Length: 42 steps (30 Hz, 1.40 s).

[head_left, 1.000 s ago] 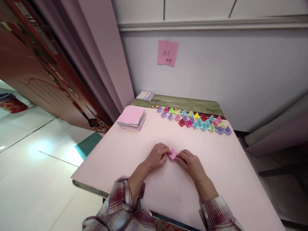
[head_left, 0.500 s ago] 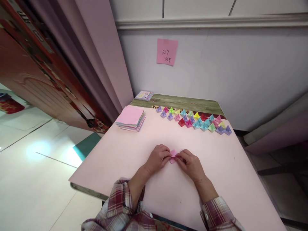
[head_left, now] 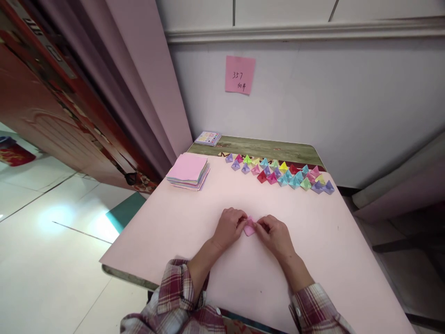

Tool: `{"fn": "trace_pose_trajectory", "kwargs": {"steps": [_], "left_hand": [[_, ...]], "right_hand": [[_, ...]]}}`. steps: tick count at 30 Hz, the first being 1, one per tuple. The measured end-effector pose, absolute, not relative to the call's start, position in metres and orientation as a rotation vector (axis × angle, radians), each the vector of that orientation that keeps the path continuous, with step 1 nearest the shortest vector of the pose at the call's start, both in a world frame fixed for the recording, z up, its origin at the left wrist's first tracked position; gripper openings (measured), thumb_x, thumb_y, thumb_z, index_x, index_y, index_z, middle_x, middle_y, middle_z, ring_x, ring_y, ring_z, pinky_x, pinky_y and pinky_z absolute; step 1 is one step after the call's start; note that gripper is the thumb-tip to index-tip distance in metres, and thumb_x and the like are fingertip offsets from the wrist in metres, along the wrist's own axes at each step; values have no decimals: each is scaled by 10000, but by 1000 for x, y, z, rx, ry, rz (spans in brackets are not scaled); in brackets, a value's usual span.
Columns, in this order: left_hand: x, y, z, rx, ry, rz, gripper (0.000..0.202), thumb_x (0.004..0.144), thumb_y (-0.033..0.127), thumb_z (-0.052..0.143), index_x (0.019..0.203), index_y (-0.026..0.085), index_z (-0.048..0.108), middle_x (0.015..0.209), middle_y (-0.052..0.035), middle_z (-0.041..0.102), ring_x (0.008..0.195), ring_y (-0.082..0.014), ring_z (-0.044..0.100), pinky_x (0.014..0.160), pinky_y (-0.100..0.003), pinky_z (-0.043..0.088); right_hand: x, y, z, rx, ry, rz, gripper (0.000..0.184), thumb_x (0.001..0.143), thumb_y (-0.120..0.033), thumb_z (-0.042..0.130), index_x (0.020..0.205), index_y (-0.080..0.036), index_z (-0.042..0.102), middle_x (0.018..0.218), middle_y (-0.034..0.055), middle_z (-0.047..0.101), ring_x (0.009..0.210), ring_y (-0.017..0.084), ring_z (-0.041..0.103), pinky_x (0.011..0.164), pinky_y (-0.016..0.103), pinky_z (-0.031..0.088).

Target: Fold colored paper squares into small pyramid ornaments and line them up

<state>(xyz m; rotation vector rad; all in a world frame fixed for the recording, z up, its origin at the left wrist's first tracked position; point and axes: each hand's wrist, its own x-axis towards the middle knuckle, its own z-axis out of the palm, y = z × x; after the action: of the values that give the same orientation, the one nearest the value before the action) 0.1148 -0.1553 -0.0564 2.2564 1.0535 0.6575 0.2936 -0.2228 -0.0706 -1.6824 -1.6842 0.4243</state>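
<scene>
A small folded piece of pink origami paper (head_left: 249, 229) is held low over the middle of the table, between my two hands. My left hand (head_left: 230, 228) pinches its left side with thumb and fingers. On its right side, my right hand (head_left: 275, 234) grips the paper the same way. My fingertips cover parts of both edges, so the exact folds there are hidden. Farther back stand several small folded paper boats (head_left: 295, 181) in purple, red, blue, green, yellow and pink, set in slanting rows.
A stack of coloured square paper (head_left: 189, 168) lies at the table's back left. Behind it is a printed packet (head_left: 207, 138) on the bare wooden strip (head_left: 257, 146). Pink sheeting covers the table (head_left: 156, 241). A handwritten pink note (head_left: 239, 75) hangs on the wall.
The fingers have shifted slightly on the pink paper, and more of its lower front face shows now. Both hands stay in nearly the same place.
</scene>
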Motion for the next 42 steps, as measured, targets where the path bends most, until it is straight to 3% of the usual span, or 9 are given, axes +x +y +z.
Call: {"fn": "trace_pose_trajectory", "kwargs": {"steps": [3,9,13,20,28,34,38,42], "left_hand": [[120,-156,-55,2228,1146,644,151,874,295,548,945,199,641,792,-39,668,813,-210,558,809,-357,373],[131,-155,-47,2232,1315,519,64,794,198,599,806,191,661,795,-42,655,790,-202,568,760,-338,380],[137,-151,-40,2208,1351,394,54,761,234,633,772,187,658,815,-52,642,795,-208,565,723,-329,386],[139,-154,-34,2205,1336,369,170,809,347,631,757,189,664,818,-63,632,791,-211,562,693,-317,385],[141,-160,-22,2251,1372,248,191,850,351,582,796,186,660,880,-63,641,832,-206,581,717,-304,407],[146,-157,-17,2169,1486,66,167,819,369,596,830,207,633,910,-50,676,828,-201,612,664,-287,410],[148,-151,-20,2108,1538,22,176,718,282,666,877,217,627,931,-35,693,835,-195,626,621,-266,394],[146,-149,-26,2043,1499,55,118,717,310,660,790,217,648,809,-15,704,775,-181,630,594,-256,387]], "right_hand": [[291,-221,-72,-1750,-1613,408,320,869,-464,553,670,-221,612,653,16,614,555,137,542,525,253,389],[285,-219,-73,-1885,-1539,429,193,809,-386,611,694,-233,588,668,-5,629,564,142,550,513,251,362],[282,-218,-73,-1904,-1548,394,153,812,-363,587,727,-237,601,709,1,651,592,153,577,521,255,353],[282,-220,-72,-1898,-1541,437,150,817,-387,582,827,-241,614,745,1,658,620,161,597,526,256,363],[281,-222,-58,-1968,-1520,597,71,808,-317,585,817,-253,615,829,-24,679,737,150,620,593,250,371],[279,-222,-55,-2025,-1498,612,110,815,-325,586,898,-259,615,869,-22,681,774,153,625,626,256,370],[278,-223,-56,-2040,-1522,606,119,823,-346,583,894,-254,607,858,-16,676,749,157,613,610,259,357],[279,-224,-57,-2009,-1510,607,137,828,-370,585,896,-254,610,856,-21,666,729,148,607,596,254,361]]}}
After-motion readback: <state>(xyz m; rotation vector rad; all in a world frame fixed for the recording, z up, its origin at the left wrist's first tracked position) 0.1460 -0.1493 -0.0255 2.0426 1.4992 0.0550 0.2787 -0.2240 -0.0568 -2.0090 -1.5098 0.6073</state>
